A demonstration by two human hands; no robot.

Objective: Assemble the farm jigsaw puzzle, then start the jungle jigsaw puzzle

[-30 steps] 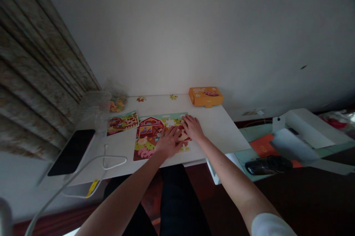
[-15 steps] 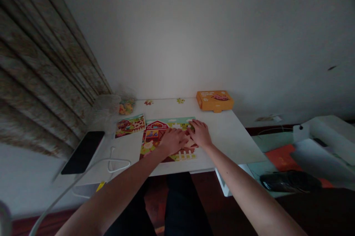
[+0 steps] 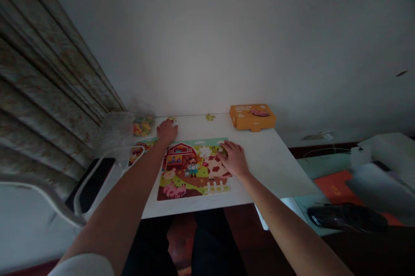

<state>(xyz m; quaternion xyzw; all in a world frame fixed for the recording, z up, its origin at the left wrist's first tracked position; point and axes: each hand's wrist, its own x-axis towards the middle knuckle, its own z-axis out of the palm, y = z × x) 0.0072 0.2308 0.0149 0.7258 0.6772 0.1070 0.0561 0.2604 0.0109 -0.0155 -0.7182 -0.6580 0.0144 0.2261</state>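
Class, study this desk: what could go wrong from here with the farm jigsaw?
The left hand reaches near the desk's back edge and might nudge the loose jigsaw piece off. The white cable beside the left arm could snag and drag the phone. The right hand resting on the unfinished farm puzzle might shift fitted pieces.

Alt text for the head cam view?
A person's right hand rests on a partly assembled farm jigsaw puzzle on a white desk, while the left hand reaches toward a loose piece at the far edge. An orange box sits behind.
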